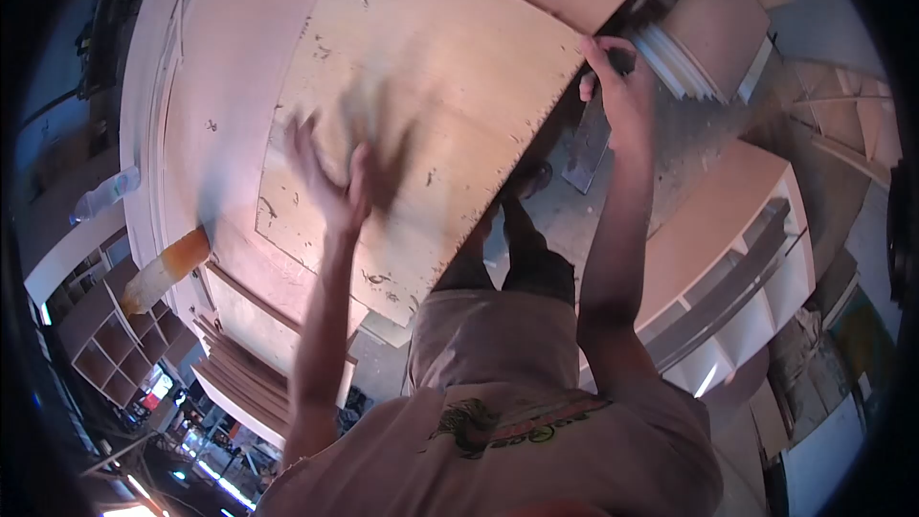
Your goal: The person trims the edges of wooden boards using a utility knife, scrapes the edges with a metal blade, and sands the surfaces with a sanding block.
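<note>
A pale wooden panel (pixel 450 105) with dark nicks and flecks of debris lies on a larger pinkish board (pixel 215 67). Above the panel's left part, my left hand (pixel 330 177) is raised with its fingers spread, slightly blurred, casting a shadow on the wood. It holds nothing. At the panel's right corner, my right hand (pixel 617 86) is closed on the edge, the thumb at the corner and the other fingers curled beside it. Part of those fingers is hidden.
A white-edged shelf unit (pixel 718 249) stands to the right on the floor. Stacked boards (pixel 708 29) sit at the upper right. To the left are a clear plastic bottle (pixel 105 193), an orange-and-yellow object (pixel 168 268) and a cubby unit (pixel 115 354). Dark strips (pixel 244 378) are piled at lower left.
</note>
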The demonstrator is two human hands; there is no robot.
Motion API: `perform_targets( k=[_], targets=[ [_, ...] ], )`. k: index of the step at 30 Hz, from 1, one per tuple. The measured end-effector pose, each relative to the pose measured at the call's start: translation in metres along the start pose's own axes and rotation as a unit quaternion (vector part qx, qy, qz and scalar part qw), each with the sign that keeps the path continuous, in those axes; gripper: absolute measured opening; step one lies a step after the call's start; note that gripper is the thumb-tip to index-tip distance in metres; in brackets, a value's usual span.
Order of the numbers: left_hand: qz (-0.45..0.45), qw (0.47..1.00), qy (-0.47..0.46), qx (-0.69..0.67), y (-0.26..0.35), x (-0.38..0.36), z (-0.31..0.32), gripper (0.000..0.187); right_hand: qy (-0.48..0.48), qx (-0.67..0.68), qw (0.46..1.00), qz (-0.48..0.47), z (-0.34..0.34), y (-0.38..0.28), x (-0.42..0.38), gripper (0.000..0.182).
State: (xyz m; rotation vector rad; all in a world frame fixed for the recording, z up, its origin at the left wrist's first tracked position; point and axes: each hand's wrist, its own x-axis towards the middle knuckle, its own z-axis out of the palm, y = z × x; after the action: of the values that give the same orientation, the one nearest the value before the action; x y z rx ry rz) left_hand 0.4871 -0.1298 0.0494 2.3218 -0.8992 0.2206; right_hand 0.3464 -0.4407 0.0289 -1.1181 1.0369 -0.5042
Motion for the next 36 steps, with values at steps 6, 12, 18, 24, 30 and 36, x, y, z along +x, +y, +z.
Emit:
perform_targets(
  k=[6,12,18,24,30,36],
  targets=[
    [-0.54,0.838,0.055,-0.054,0.015,-0.135,-0.078,0.07,-0.045,0.015,0.998,0.04,-0.008,0.0,0.0,0.022],
    [-0.664,0.733,0.048,-0.141,-0.012,-0.139,-0.123,0.062,-0.067,0.04,0.996,0.036,-0.046,-0.028,-0.063,0.015],
    [-0.686,0.7,0.058,-0.187,-0.041,-0.147,-0.127,0.053,-0.051,-0.047,0.997,0.015,-0.073,-0.043,-0.135,0.018],
    [-0.636,0.729,0.054,-0.246,-0.08,-0.118,-0.133,0.047,0.056,0.05,0.992,0.104,-0.1,-0.001,-0.2,0.011],
    [-0.421,0.9,-0.039,-0.101,-0.214,0.012,-0.102,0.047,-0.017,-0.016,0.987,0.159,-0.088,0.075,-0.264,0.016],
    [-0.245,0.956,-0.154,-0.037,-0.27,0.219,-0.044,0.065,-0.068,-0.021,0.991,0.112,0.005,0.152,-0.297,0.017]
  ],
)
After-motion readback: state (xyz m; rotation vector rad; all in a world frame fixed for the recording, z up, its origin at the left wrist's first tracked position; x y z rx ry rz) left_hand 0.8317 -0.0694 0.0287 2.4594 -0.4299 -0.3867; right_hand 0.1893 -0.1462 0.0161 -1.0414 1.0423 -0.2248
